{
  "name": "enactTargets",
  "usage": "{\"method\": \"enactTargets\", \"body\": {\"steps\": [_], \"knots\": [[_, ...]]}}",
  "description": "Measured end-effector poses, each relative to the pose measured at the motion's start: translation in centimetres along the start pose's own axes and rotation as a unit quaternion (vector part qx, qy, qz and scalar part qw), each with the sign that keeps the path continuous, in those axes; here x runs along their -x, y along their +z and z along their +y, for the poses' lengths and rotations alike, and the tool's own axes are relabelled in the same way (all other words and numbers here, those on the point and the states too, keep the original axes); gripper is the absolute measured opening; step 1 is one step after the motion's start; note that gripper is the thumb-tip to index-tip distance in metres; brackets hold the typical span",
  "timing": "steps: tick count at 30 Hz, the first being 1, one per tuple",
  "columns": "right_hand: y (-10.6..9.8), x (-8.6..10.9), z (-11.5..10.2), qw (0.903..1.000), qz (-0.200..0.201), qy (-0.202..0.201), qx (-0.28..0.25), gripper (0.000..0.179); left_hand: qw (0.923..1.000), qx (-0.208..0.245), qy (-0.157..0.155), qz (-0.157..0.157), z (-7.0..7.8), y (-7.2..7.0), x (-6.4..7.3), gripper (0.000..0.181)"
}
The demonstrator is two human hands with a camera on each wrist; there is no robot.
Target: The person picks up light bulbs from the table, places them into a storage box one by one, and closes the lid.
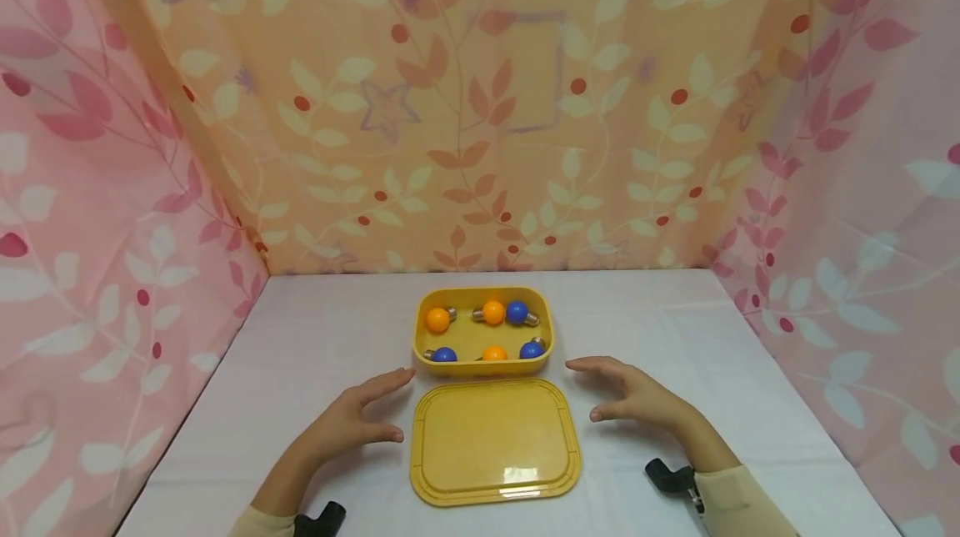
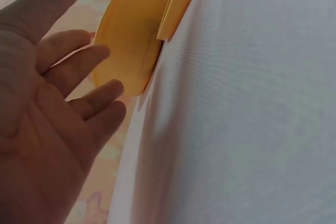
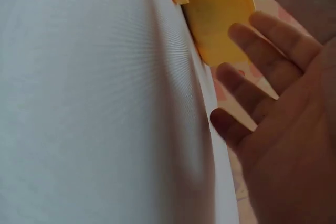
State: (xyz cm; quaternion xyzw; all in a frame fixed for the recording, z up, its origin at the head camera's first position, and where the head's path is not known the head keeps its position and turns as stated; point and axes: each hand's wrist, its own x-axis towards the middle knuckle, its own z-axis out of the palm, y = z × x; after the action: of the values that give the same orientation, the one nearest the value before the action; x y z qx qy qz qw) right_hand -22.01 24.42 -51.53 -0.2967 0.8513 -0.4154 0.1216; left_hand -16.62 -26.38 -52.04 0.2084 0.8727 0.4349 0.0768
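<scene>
On the white cloth stands a yellow plastic box [image 1: 483, 368] holding several small bulbs, some orange, like one orange bulb [image 1: 493, 312], and some blue, like one blue bulb [image 1: 517, 313]. Flat in front of it lies its matching yellow lid [image 1: 495, 441]. My left hand [image 1: 352, 416] hovers left of the lid, fingers spread and holding nothing, fingertips near the box's front left corner. My right hand [image 1: 637, 395] mirrors it on the right side, with thumb and fingers apart. Both wrist views show the box wall [image 2: 131, 35] beyond the relaxed fingers.
A white cloth [image 1: 315, 320] covers the tabletop. An orange patterned curtain [image 1: 465, 103] hangs behind it, with pink patterned curtains [image 1: 90, 228] along both sides. Dark wrist camera mounts [image 1: 671, 477] sit at both sleeves, close over the cloth.
</scene>
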Motion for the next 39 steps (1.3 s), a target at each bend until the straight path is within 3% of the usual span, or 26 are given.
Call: {"method": "enactTargets", "body": {"steps": [9,16,25,35,39], "knots": [[1.1,0.3,0.5,0.9949,-0.083,0.043,0.037,0.108,0.9958,-0.048,0.003,-0.078,-0.8,0.8,0.2,0.118],[1.8,0.2,0.0,0.9927,-0.089,0.046,0.068,0.119,0.9894,-0.088,-0.005,-0.115,-0.4,1.5,0.1,0.134],[2.5,-0.5,-0.6,0.9897,-0.101,-0.032,0.096,0.122,0.9874,-0.096,0.019,-0.124,0.3,2.2,-0.3,0.136],[3.2,-0.7,-0.5,0.9909,-0.090,-0.031,0.095,0.119,0.9884,-0.098,0.011,-0.115,0.4,2.5,-0.3,0.137],[3.3,-0.5,-0.2,0.9921,-0.079,-0.053,0.083,0.117,0.9901,-0.085,-0.005,-0.111,0.1,2.6,-0.3,0.136]]}}
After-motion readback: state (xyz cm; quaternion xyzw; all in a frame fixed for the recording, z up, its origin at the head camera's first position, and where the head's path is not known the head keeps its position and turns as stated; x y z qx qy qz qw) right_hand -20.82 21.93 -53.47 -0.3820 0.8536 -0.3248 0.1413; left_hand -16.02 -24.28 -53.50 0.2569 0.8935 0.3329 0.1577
